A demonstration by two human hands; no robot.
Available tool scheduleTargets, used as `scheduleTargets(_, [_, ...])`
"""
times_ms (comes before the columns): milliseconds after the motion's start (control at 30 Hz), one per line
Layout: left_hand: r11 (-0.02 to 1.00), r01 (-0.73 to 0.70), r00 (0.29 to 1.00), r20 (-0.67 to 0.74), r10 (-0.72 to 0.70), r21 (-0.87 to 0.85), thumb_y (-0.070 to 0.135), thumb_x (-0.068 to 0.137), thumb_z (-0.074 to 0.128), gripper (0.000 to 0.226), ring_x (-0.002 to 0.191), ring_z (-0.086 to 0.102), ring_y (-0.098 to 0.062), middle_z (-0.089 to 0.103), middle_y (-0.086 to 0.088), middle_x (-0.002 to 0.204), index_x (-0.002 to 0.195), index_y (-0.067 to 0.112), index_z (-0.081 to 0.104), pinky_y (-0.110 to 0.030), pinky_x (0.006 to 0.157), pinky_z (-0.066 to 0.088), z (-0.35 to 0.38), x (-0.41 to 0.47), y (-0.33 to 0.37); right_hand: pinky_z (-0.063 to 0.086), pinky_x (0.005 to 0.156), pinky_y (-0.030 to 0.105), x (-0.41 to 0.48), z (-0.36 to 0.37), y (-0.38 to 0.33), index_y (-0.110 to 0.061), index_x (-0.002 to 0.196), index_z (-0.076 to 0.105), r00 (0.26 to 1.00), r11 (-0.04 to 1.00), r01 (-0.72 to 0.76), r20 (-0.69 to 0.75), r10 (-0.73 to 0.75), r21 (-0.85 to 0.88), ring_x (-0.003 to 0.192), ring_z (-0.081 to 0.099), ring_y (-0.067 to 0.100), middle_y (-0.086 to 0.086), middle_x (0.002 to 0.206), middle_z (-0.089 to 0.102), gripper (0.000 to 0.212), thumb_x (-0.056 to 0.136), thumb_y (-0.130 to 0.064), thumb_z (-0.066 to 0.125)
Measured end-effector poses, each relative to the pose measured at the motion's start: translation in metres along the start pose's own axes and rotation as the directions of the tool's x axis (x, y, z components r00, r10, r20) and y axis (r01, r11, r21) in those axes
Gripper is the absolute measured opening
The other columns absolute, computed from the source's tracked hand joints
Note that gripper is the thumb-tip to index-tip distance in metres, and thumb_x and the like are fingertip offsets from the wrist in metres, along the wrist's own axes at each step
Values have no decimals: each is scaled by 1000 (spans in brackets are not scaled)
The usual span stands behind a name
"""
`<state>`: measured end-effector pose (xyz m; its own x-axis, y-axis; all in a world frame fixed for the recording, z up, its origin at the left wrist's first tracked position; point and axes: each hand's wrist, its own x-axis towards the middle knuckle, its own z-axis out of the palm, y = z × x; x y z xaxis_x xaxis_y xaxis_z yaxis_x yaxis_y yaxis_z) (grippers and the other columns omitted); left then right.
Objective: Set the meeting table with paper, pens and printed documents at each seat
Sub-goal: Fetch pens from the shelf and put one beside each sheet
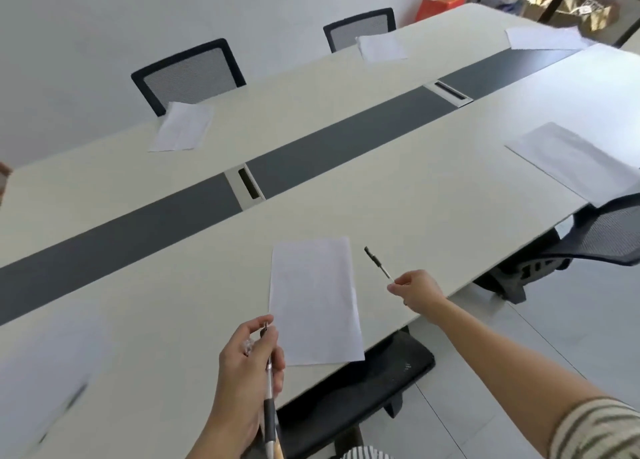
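A white sheet of paper (313,301) lies at the near edge of the long meeting table (415,167). My right hand (417,291) pinches the end of a black pen (378,262) just to the right of that sheet, low over the tabletop. My left hand (247,365) grips a bundle of pens (269,386) at the sheet's lower left corner. More sheets lie at other seats: far left (181,126), far middle (381,48), far right (545,38) and near right (571,162). A blurred sheet with a pen (74,401) lies at the lower left.
Black mesh chairs stand at the far side (188,74), (360,27), at the table's right end (599,4) and on the near right (588,247). A black chair seat (356,389) sits under the near edge. A dark centre strip with cable hatches (248,183) runs along the table.
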<state>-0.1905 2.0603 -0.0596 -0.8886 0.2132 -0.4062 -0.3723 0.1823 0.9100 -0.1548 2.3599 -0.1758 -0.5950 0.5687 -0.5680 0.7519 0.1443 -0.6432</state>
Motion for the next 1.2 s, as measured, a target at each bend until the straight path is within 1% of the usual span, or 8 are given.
scheduleTargets(200, [998,56,993,-103,-55,3,16,95,55,10,39,38,-21,51,-15,57,103,17,61,-24,40,32,-26,31,-2,47,65,28,38,39,5,-14,94,63,995,880,-49,55,85,-471,86,64,23,3,92,67,15,85,-26,61])
scheduleTargets(400, [997,78,987,-138,-81,-22,20,91,62,11,36,33,-17,47,-6,52,97,12,57,-19,38,26,-24,50,-2,49,74,31,44,40,-5,-18,108,58,996,828,6,76,44,-560,92,61,21,2,105,64,28,85,-32,64])
scheduleTargets(500, [999,35,995,-94,-36,-10,18,87,67,19,33,32,-17,46,-8,53,92,8,52,-20,37,25,-4,58,5,50,76,31,35,27,-3,-21,116,59,997,881,0,67,36,-474,96,61,19,-1,108,65,36,87,-40,65])
scheduleTargets(633, [1000,-13,1000,-11,13,5,19,85,70,26,36,34,-19,49,-9,52,79,10,46,-21,36,27,35,67,13,50,62,26,-5,-8,-5,-23,105,64,996,993,55,82,-47,-104,75,66,12,-3,90,68,23,88,-39,65])
scheduleTargets(733, [1000,-15,995,97,15,2,18,85,69,27,37,34,-19,52,-9,53,75,10,46,-21,35,27,80,64,19,44,55,27,-52,-44,-1,-21,94,68,990,979,99,81,-114,176,61,62,11,2,82,71,13,89,-33,66])
scheduleTargets(867, [995,-89,960,269,76,37,18,86,68,26,35,33,-19,53,-9,49,76,7,47,-20,36,25,155,45,26,43,53,25,-104,-94,21,-15,97,70,978,917,124,109,-177,380,65,62,12,-4,75,70,21,96,-32,57])
scheduleTargets(1033, [980,-175,908,401,123,96,21,83,71,26,36,36,-20,51,-14,51,75,7,51,-21,34,29,255,2,21,44,51,21,-137,-160,84,-11,102,68,969,860,148,101,-224,488,67,61,14,-1,79,69,22,98,-28,54])
scheduleTargets(1200, [969,-204,840,533,99,140,24,81,72,28,36,37,-16,48,-13,50,75,4,52,-21,33,30,360,-64,1,40,55,21,-159,-233,169,-14,97,69,979,899,161,54,-199,408,57,48,11,-6,63,53,18,93,-29,61])
